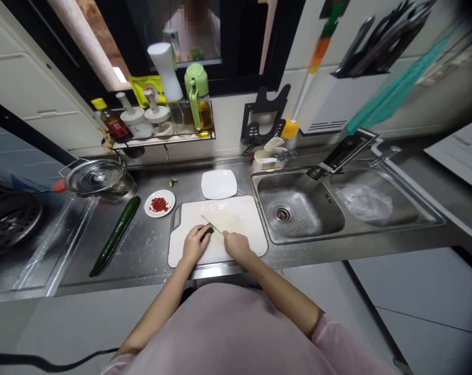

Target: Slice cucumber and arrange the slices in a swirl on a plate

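Observation:
A white cutting board (236, 211) with a grey edge lies on the steel counter. On it my left hand (195, 244) is closed on a small dark green piece of cucumber (209, 229), mostly hidden by the fingers. My right hand (238, 247) is wrapped round the handle of a knife (213, 225), whose blade points up and left beside that piece. Behind the board is a white square plate (219, 184). Left of the board are a round white dish (172, 198) with chopped red bits and a whole cucumber (114, 237).
A double sink (298, 208) adjoins the board on the right, with a black faucet (343, 153). A lidded steel pot (118, 191) stands at the back left. Small green scraps (172, 183) lie near the dish. Above is a rack (161, 141) of bottles and jars.

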A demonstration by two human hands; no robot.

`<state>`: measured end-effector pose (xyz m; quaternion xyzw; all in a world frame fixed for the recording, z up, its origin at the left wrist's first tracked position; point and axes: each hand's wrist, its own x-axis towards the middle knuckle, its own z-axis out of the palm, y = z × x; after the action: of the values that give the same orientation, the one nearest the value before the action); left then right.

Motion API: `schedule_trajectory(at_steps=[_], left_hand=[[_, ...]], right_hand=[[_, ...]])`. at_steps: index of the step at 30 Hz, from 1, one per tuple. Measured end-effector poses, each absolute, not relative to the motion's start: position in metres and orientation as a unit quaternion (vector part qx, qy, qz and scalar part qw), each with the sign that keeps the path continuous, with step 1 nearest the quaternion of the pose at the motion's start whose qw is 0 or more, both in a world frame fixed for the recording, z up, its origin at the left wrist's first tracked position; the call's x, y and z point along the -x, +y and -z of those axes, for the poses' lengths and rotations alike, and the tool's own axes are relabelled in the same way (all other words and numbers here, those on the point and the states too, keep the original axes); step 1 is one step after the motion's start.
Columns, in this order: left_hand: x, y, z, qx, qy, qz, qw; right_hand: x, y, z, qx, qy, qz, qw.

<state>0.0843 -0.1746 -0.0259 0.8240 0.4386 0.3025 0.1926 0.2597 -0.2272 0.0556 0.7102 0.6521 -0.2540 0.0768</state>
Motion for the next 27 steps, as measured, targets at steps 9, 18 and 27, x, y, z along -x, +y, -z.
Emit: schedule_trajectory(at_steps=[9,18,27], left_hand=[[-0.082,-0.179,0.019,-0.761,0.505,-0.363,0.182],[-0.103,-0.161,-0.019,-0.797,0.483,-0.331,0.150],[-0.116,-0.165,-0.018,-0.813,0.485,-0.273,0.173]], right_hand=[[-0.285,-0.240,-0.061,-0.774,0.611,0.158,0.050],[-0.287,-0.247,-0.068,-0.754,0.644,0.128,0.023],[-0.286,-0.256,-0.062,-0.743,0.661,0.098,0.035]])
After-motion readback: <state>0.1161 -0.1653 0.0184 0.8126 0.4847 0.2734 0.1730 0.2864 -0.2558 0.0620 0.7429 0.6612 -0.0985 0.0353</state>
